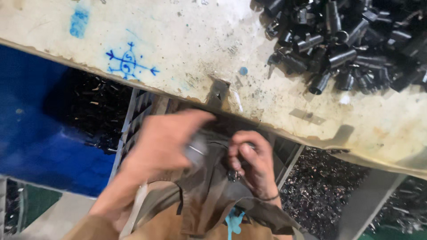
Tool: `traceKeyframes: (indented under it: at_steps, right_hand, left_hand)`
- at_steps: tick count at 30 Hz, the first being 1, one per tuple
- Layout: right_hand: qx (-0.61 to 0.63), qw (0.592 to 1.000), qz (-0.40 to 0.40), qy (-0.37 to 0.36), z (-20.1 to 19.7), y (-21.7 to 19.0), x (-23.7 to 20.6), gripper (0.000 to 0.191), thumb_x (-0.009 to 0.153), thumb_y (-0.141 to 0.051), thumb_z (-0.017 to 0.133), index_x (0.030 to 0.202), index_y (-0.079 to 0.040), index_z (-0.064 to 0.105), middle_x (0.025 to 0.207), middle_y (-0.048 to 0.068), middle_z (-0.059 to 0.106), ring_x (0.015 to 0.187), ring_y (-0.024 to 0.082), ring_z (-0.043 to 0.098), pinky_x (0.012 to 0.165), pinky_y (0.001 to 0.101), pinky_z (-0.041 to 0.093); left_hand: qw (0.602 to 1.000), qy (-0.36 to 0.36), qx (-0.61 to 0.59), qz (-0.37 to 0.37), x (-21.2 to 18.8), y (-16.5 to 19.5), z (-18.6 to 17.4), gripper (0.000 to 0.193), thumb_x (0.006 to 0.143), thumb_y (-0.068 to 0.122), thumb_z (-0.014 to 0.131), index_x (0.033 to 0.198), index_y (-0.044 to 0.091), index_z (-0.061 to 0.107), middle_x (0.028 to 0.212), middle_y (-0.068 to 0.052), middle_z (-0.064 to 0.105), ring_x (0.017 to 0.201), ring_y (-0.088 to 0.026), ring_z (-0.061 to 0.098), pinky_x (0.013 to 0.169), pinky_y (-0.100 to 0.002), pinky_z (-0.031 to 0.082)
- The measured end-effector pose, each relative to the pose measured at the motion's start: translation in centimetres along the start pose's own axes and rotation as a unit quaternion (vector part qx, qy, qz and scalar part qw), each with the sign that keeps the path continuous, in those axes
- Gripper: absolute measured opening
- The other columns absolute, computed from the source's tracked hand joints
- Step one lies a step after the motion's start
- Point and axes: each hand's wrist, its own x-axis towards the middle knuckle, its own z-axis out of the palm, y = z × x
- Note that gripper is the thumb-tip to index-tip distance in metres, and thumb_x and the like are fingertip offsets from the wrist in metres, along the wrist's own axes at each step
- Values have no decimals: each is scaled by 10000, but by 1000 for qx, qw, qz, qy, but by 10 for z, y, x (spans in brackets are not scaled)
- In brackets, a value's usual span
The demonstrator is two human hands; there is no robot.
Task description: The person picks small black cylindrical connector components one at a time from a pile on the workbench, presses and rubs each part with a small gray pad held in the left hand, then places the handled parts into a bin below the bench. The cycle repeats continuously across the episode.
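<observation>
Two hands (169, 142) (253, 160) below one heap of black tubes (347, 44)

small dark metal part (234, 176) | short, tube-like, shiny | pinched in right hand (252, 162) fingers, below tabletop edge | blurred grey part (197, 151) | pale, cylindrical, shape unclear | against left hand (162, 144) fingertips, just beside the dark one
</observation>
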Motion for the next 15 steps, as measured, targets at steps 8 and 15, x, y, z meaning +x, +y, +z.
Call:
traceKeyframes:
  at_steps: [8, 15]
  right_hand:
    - [-31, 976, 210, -48, -19, 15, 18, 232, 1026, -148, 636, 1191, 13, 614, 1085, 148, 666, 769, 137, 561, 507, 226, 414]
    - [140, 974, 147, 104, -12, -10, -6, 298, 929, -197, 558, 1194, -64, 532, 1150, 172, 619, 800, 185, 586, 541, 279, 477]
  left_hand:
    - [836, 56, 487, -248, -71, -95, -44, 457, 705, 192, 761, 1139, 55, 715, 1104, -163, 725, 1040, -384, 660, 815, -501, 511]
    - [940, 272, 202, 41, 52, -78, -50, 237, 947, -11, 759, 1162, 45, 678, 1088, -131, 690, 1013, -347, 643, 880, -442, 509]
